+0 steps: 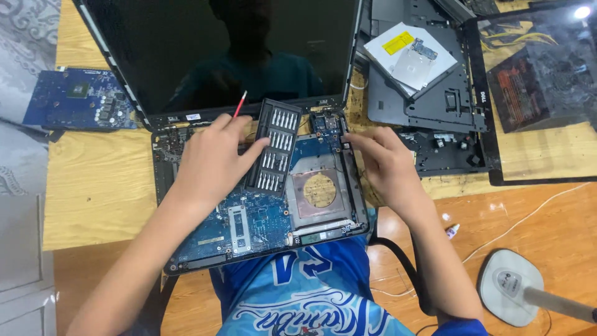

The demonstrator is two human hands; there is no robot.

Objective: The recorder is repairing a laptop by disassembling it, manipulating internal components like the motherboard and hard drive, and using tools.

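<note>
Resting beside the left hand [211,162], a bit case [274,147] lies touching its fingers.

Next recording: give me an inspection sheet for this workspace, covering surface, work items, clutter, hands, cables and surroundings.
Surface: light wooden table, scuffed near its right edge.
Work items: opened black laptop base with exposed blue motherboard; black tray of screwdriver bits lying across it.
Clutter: loose blue circuit board; silver optical drive on a detached dark grey laptop cover.
Hands: left hand holds a red-handled tool and touches the tray; right hand fingers the board's upper right edge.
Cables: thin white wire.
Surroundings: orange-brown floor, white stand base.
</note>
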